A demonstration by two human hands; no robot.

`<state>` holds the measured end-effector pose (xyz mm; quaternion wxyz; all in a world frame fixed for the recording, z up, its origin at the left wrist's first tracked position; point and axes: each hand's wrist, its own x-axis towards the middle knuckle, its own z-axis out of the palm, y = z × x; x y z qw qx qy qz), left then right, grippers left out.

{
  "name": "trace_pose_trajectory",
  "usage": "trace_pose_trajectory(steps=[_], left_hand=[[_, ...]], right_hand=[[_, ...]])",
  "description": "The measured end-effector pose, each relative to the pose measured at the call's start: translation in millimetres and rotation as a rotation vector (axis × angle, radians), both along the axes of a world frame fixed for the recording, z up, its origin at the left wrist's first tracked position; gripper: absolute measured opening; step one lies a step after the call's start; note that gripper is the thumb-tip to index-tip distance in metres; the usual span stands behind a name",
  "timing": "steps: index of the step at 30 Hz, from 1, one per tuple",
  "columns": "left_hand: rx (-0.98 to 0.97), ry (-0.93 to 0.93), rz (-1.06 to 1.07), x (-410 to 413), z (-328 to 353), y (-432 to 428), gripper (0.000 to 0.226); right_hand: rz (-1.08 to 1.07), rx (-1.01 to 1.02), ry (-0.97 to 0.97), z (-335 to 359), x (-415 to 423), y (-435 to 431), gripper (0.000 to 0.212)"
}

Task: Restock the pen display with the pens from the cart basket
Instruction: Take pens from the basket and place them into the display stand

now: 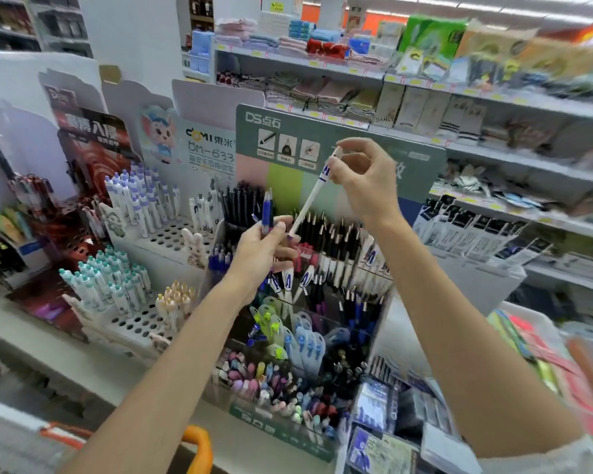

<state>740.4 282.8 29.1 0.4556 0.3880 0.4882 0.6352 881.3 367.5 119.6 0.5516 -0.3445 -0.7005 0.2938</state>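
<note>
white pen (311,198) tip down-left, blue pen (267,213) upright

The white pen (310,200) pinched in my right hand (365,179) looks like smooth, glossy plastic; the blue pen (267,208) in my left hand (264,254) is translucent plastic. The pen display (285,436) has clear, shiny plastic walls under a matt card header (356,131). Soft folded cloth (326,94) sits behind

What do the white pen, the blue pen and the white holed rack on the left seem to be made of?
White pen: likely plastic, smooth glossy barrel with printed blue markings.
Blue pen: plastic too, with a clear, see-through end.
Holed rack: probably moulded plastic or coated card, matte white, punched round holes; blur leaves it open.
</note>
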Motion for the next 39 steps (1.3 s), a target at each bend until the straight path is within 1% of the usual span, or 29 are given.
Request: trace_pose_trajectory(steps=[2,6,8,10,14,18,22,23,25,27,28,31,33,35,37,39], left_hand=[[0.005,0.015,0.021,11.0,-0.7,3.1,0.023],[0.046,0.053,0.108,21.1,-3.2,5.9,0.021],[0.048,0.019,0.181,16.8,-5.5,5.8,0.020],[0.036,-0.062,0.213,9.4,-7.3,3.9,0.018],[0.026,-0.205,0.181,2.4,-13.3,-5.4,0.015],[0.038,-0.246,0.141,3.0,-21.3,-12.9,0.016],[0.058,-0.207,0.096,1.2,-25.8,-21.3,0.016],[0.061,-0.192,0.073,0.3,-27.3,-23.2,0.016],[0.059,-0.153,0.046,-2.6,-30.6,-25.3,0.018],[0.062,-0.112,0.036,-5.8,-33.1,-26.5,0.018],[0.070,-0.095,0.026,-6.9,-33.3,-26.8,0.018],[0.078,-0.008,0.000,-7.2,-29.9,-26.0,0.019],[0.077,0.047,-0.024,-4.7,-25.5,-23.8,0.020],[0.089,0.068,-0.070,-1.1,-20.5,-21.3,0.019],[0.094,0.057,-0.117,0.9,-18.0,-19.1,0.019],[0.087,0.018,-0.119,0.4,-17.0,-16.2,0.018]], right_hand=[[-0.060,0.016,0.008,2.7,21.0,-2.6,0.018],[-0.093,0.054,-0.050,-6.3,46.4,-15.9,0.018],[-0.118,0.084,-0.078,-16.7,48.9,-24.8,0.019],[-0.137,0.139,-0.108,-29.9,43.1,-34.2,0.021],[-0.113,0.225,-0.270,-63.7,17.7,-46.0,0.021],[-0.068,0.226,-0.473,-103.5,-2.1,-46.2,0.019],[-0.036,0.181,-0.584,-129.9,-7.5,-44.5,0.007],[-0.031,0.176,-0.612,-135.0,-7.5,-43.5,0.008],[-0.019,0.175,-0.656,-142.4,-7.5,-42.4,0.016],[-0.025,0.189,-0.633,-140.2,-7.4,-43.8,0.021],[-0.040,0.199,-0.582,-133.7,-7.6,-44.9,0.023],[-0.076,0.158,-0.321,-99.3,-11.1,-45.3,0.029],[0.004,0.088,-0.209,-76.6,-16.2,-44.2,0.037],[0.089,0.059,-0.218,-64.3,-21.8,-44.2,0.044],[0.107,0.072,-0.263,-58.4,-25.6,-44.0,0.036],[0.067,0.099,-0.229,-51.8,-23.7,-41.2,0.027]])
